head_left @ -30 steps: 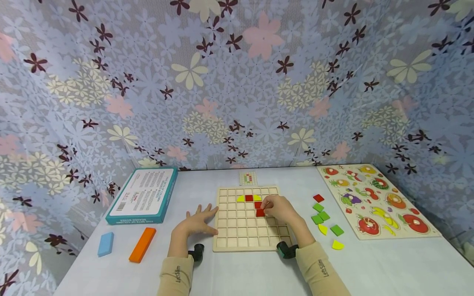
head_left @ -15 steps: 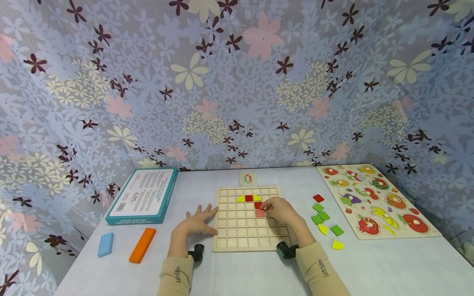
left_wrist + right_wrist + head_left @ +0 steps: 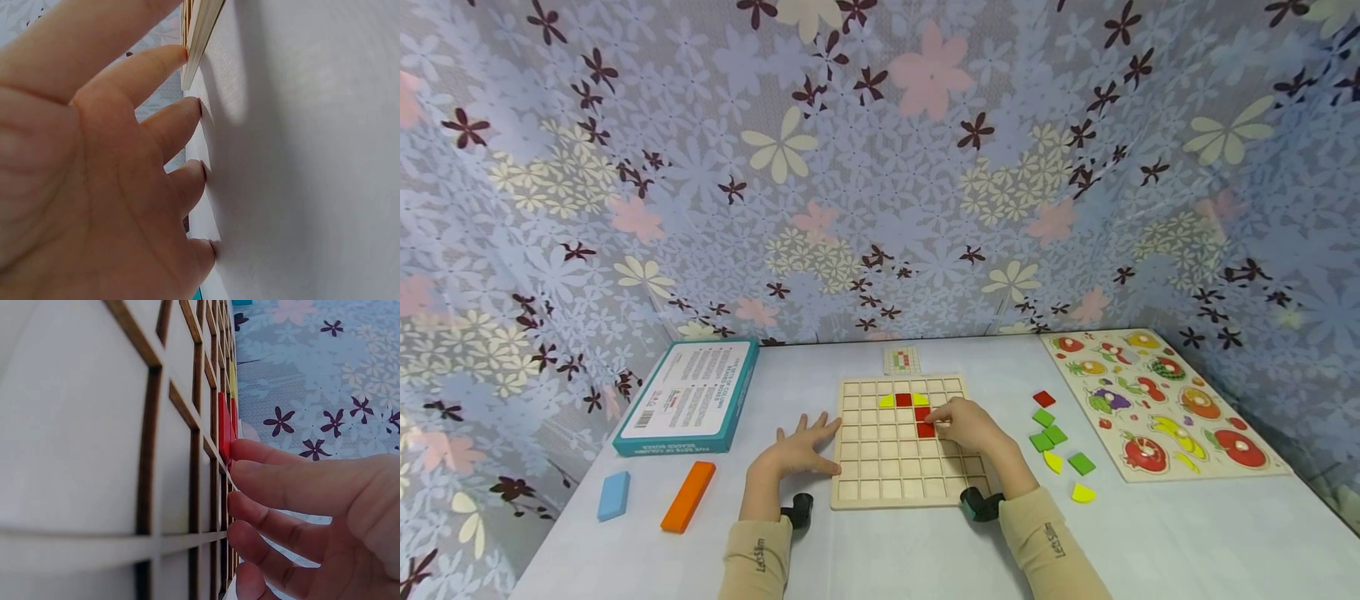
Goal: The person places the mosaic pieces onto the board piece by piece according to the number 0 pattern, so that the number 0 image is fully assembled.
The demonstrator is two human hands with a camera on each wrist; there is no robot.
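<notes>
A wooden grid board [image 3: 880,492] lies flat on the white table. My right hand [image 3: 973,429] has thumb and index finger at the edge of a red square tile [image 3: 926,430], pinching it over its cell; in the right wrist view the red tile [image 3: 224,425] stands slightly proud of the grid. Just behind it sits another red tile [image 3: 921,413], and behind that a row of a red tile [image 3: 903,400] between two yellow quarter-round tiles [image 3: 887,401]. Fingers spread, my left hand [image 3: 797,450] rests on the table with index finger and thumb against the board's left edge.
Right of the board lie loose green tiles [image 3: 1056,434], a red tile [image 3: 1044,399] and yellow pieces [image 3: 1083,492]. Further right is a fruit puzzle [image 3: 1157,400]. A pattern card [image 3: 901,361] lies behind the board. To the left are a teal box [image 3: 688,396], an orange bar [image 3: 688,497] and a blue block [image 3: 613,496].
The red tile at my right fingertips looked pale with glare half a second ago and is solid red now. My right fingertips shifted slightly; the left hand has stayed in place.
</notes>
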